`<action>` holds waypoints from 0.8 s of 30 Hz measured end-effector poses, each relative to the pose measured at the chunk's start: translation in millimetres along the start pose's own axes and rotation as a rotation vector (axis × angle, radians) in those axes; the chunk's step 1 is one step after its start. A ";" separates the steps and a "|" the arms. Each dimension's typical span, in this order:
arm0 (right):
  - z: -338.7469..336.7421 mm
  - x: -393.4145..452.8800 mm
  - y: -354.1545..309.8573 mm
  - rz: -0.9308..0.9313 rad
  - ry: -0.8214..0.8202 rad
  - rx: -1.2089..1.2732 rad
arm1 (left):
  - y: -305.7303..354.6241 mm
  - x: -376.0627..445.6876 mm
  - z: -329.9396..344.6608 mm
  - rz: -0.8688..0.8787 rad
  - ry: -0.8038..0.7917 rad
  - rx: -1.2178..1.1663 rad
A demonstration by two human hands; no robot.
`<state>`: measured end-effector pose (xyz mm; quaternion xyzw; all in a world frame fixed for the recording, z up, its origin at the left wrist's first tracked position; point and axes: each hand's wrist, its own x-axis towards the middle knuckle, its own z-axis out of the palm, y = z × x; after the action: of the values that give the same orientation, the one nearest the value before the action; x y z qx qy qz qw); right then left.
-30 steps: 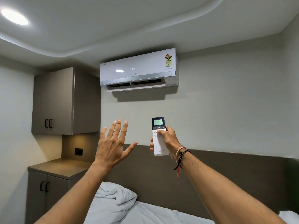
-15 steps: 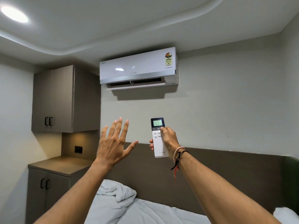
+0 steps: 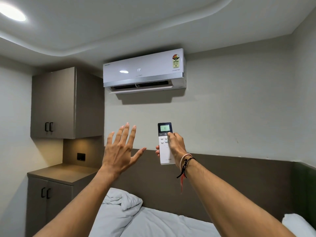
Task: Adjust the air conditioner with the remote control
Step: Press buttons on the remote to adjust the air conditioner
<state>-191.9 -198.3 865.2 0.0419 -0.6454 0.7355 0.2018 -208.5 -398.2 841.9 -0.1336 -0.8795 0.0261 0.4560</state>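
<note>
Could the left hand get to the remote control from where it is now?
Probably yes: the left hand is open and empty beside the remote control, nothing between them, though the right hand covers its right edge.

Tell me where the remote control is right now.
In the head view, the remote control is upright in the right hand, right of centre, beside the open left hand, raised before the wall below the air conditioner.

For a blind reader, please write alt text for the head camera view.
A right hand holds a white remote control up toward a wall air conditioner, thumb on its buttons. The left hand is raised open beside it, above a bed.
</note>
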 end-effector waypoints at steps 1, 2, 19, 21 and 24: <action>0.0 -0.7 -0.2 0.003 0.003 0.000 | -0.4 -0.5 -0.7 -0.001 0.001 0.000; 0.0 -1.4 -0.2 0.007 0.007 0.002 | -1.2 -0.9 -1.6 -0.003 -0.001 0.000; 3.8 -7.7 2.2 0.001 0.020 -0.023 | -5.3 -5.9 -5.2 -0.001 -0.006 -0.010; 5.4 -7.5 3.1 0.001 0.023 -0.020 | -5.5 -5.8 -4.5 0.001 -0.010 -0.014; 8.5 -7.4 4.6 0.009 0.023 -0.008 | -7.1 -6.2 -2.1 0.004 -0.011 -0.015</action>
<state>-188.5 -208.7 859.9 0.0296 -0.6460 0.7343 0.2062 -205.0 -406.8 839.4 -0.1385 -0.8820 0.0213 0.4499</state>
